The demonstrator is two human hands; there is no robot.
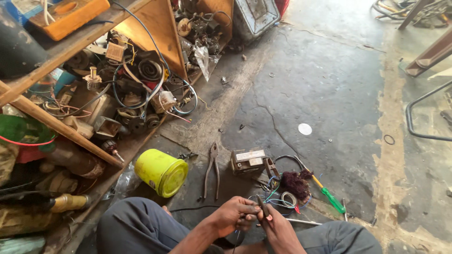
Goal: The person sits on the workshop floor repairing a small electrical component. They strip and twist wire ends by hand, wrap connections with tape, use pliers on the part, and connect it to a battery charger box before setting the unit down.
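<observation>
We pinch a thin dark tool (262, 207) between our left hand (234, 215) and right hand (278, 230), over the floor (329, 84); wires (278, 197) lie loose, pliers (213, 169) unused.

Repair workshop: cracked concrete floor (329, 80), wooden shelves (70, 44) crammed with motor parts (141, 89), pliers (213, 169), screwdriver (327, 193).

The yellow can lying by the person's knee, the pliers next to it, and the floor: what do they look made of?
The yellow can looks like painted metal, judging by its glossy coat and rolled rim, though plastic is possible. The pliers look like bare steel, dull grey and darkened, perhaps rusty. The floor looks like concrete: grey, matt, cracked and stained.
</observation>
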